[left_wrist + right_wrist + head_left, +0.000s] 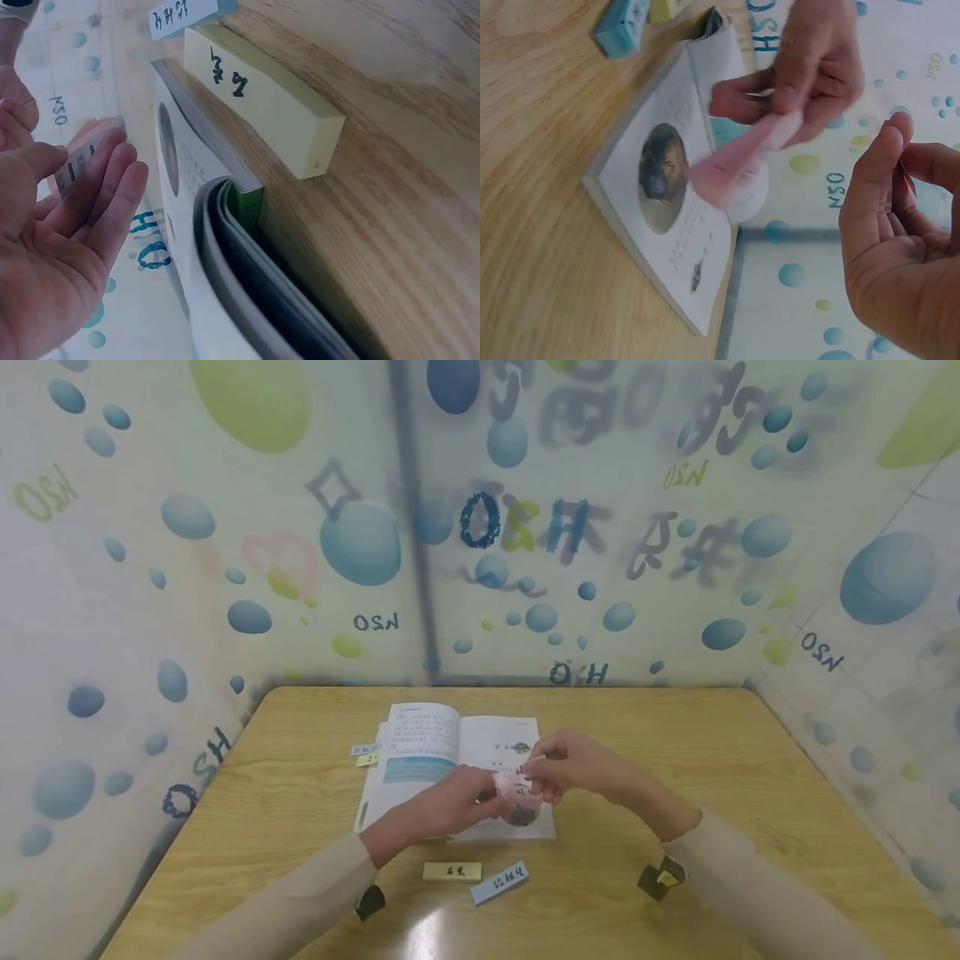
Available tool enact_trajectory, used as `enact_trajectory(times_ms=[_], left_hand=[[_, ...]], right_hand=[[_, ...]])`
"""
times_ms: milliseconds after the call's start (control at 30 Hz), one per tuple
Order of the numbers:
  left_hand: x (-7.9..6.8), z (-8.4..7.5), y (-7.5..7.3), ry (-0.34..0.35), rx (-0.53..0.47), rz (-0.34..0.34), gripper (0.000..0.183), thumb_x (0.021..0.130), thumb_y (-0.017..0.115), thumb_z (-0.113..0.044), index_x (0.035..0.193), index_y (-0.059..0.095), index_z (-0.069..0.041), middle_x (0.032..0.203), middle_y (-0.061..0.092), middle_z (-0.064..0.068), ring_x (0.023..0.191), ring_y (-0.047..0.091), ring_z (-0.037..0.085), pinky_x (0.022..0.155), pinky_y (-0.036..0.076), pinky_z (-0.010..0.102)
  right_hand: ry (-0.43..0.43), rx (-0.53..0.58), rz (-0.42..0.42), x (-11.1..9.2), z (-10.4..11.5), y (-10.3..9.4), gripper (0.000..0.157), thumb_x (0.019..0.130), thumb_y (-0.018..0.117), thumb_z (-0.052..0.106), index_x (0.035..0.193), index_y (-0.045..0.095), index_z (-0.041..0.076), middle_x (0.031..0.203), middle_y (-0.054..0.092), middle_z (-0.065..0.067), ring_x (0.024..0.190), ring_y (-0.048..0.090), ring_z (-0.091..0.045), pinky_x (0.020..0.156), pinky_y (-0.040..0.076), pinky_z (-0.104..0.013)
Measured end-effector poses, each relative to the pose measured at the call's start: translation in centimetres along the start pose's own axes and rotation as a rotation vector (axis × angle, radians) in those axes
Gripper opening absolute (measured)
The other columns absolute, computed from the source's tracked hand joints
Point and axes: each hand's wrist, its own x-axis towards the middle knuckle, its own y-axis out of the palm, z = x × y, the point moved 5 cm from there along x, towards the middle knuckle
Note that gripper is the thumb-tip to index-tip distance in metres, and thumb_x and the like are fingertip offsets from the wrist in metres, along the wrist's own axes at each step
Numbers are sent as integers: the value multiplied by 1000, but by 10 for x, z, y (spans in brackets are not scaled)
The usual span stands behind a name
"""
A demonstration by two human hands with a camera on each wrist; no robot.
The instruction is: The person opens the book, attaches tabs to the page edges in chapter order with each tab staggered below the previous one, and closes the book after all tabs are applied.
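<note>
My left hand point(453, 802) pinches a pink sticky-note pad point(735, 165) between thumb and fingers. In the head view it is held over the right page of an open book point(480, 735). Its pale printed side point(79, 161) shows in the left wrist view. Close beside it, my right hand point(573, 764) has thumb and forefinger pinched together on a thin reddish slip point(908, 181), seen almost edge-on in the right wrist view. Dark handwriting shows by these fingertips in the head view.
Nearer me than the book lie a yellow sticky-note block point(452, 872) and a blue one point(499, 883), both with handwriting. Blue and yellow tabs point(367, 754) stick out from the book's left edge. A wall sheet point(495, 643) with printed bubbles stands behind the wooden table point(645, 718).
</note>
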Motion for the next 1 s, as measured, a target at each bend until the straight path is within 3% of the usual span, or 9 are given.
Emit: enact_trajectory(times_ms=[133,467,767,1000], left_hand=[[-3,1,1,-28,27,11,18,103,62,-28,110,72,-15,92,69,-13,79,62,4,70,51,26],[-6,-1,12,-32,-72,72,21,104,60,-27,117,73,-16,93,71,-13,84,64,4,74,53,26],[4,-11,35,57,-18,106,18,103,61,-27,105,73,-14,85,63,-16,69,57,2,63,50,23],[12,-19,52,107,13,146,21,100,65,-26,111,76,-11,80,63,-18,65,57,0,61,50,18]], right_hand=[[13,34,-42,-3,1,-13,18,100,68,19,98,72,1,83,66,-14,69,65,-22,67,59,-35],[62,-20,-154,-13,-24,-47,23,100,67,22,95,70,1,88,67,-17,74,66,-26,71,60,-36],[116,-9,-190,-19,-47,-58,21,100,67,20,96,70,-1,88,67,-16,76,67,-27,71,60,-36],[129,7,-181,-21,-52,-55,23,100,67,20,101,70,-3,89,67,-16,78,68,-28,72,60,-36]])
